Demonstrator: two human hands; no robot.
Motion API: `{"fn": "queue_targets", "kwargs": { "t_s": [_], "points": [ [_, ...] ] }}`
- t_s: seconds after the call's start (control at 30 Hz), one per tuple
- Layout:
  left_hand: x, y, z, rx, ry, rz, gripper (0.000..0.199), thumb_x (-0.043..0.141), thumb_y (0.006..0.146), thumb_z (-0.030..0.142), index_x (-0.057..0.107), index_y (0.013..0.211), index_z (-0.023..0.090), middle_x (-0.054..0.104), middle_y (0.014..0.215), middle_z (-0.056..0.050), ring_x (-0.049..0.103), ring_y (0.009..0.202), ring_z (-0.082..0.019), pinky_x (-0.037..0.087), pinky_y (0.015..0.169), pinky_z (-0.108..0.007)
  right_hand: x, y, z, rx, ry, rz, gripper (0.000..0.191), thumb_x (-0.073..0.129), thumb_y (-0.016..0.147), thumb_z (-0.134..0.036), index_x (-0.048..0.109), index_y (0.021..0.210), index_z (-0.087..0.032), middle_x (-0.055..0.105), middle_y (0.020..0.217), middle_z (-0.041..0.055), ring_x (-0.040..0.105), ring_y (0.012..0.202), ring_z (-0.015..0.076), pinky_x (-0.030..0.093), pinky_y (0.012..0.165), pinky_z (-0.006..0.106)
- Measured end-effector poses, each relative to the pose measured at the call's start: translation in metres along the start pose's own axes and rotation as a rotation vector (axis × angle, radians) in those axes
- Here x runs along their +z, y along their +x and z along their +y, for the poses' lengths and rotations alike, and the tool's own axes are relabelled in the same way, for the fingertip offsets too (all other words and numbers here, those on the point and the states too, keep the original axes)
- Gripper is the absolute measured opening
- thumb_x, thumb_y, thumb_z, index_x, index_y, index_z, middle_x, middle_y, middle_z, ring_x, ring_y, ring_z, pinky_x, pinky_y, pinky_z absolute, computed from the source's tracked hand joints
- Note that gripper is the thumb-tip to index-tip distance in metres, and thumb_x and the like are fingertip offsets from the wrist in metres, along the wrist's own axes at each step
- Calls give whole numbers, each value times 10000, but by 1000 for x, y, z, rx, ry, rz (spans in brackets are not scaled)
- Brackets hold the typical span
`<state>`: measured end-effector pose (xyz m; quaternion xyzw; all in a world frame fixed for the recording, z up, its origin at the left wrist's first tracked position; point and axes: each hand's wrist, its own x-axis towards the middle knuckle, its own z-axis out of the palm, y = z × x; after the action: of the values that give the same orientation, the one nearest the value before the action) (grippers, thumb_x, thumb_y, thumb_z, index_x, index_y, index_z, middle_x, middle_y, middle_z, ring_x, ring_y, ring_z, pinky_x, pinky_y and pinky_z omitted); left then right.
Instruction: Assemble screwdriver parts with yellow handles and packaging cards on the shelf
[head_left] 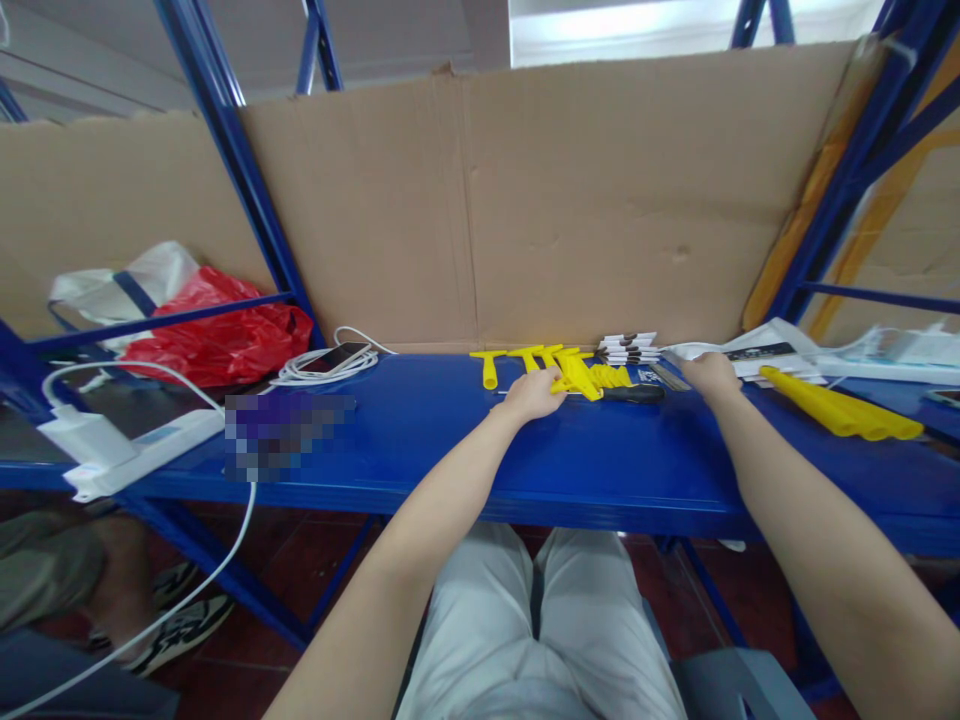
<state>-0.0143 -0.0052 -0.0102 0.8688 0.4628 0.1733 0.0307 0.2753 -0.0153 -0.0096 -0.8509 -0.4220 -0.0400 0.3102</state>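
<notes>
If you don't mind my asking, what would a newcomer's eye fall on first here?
Probably the red bag, bright at the left beside a blue post. Next come the yellow pieces on the blue table at the left hand, and the long yellow pieces right of the right hand.

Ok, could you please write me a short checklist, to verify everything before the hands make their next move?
1. Left hand at the small yellow pieces: ok.
2. Left hand's grip on one piece: cannot tell, the fingers hide it.
3. Right hand holding something: cannot tell, its fingertips are not clear.
4. Black handle lying on the blue surface: ok.
5. Larger yellow pieces apart from the right hand: ok.
6. Red bag away from both hands: ok.
</notes>
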Motion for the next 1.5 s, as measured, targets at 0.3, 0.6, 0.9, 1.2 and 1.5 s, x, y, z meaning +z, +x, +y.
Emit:
{"fn": "queue_targets", "kwargs": {
  "t_s": [0.3,0.6,0.9,1.2,1.5],
  "points": [
    [0,0,0,-83,42,14,372,526,878,356,564,1222,222,643,1220,-102,602,1130,-275,482,921,-366,-12,-22,-33,-141,381,165,145,447,780,-253,539,685,-192,620,801,129,570,865,257,438,780,347],
    [-1,0,-1,-102,31,63,432,484,898,347,536,1301,199,630,1248,-108,583,1166,-263,468,957,-370,18,-52,-70,-410,806,-179,143,507,710,-284,473,597,-204,468,590,-12,450,610,141,391,634,274],
    [-2,0,1,-105,-47,94,394,498,894,324,572,1265,211,621,1272,-94,562,1198,-255,458,979,-370,32,-61,-71,-536,643,-338,289,583,707,-407,478,538,-197,497,556,-6,435,571,128,345,582,262],
    [-2,1,1,-88,-53,81,406,513,893,333,561,1281,229,624,1273,-79,557,1201,-247,452,980,-355,28,-62,-69,-582,539,-322,428,587,682,-573,475,501,-202,453,479,-12,397,506,118,283,506,256],
    [-2,0,3,-71,-36,81,421,505,903,330,534,1311,230,618,1277,-89,559,1196,-248,450,981,-358,22,-65,-70,-519,530,-388,334,586,701,-489,516,558,-196,500,479,-9,436,497,125,305,493,248]
  ]
}}
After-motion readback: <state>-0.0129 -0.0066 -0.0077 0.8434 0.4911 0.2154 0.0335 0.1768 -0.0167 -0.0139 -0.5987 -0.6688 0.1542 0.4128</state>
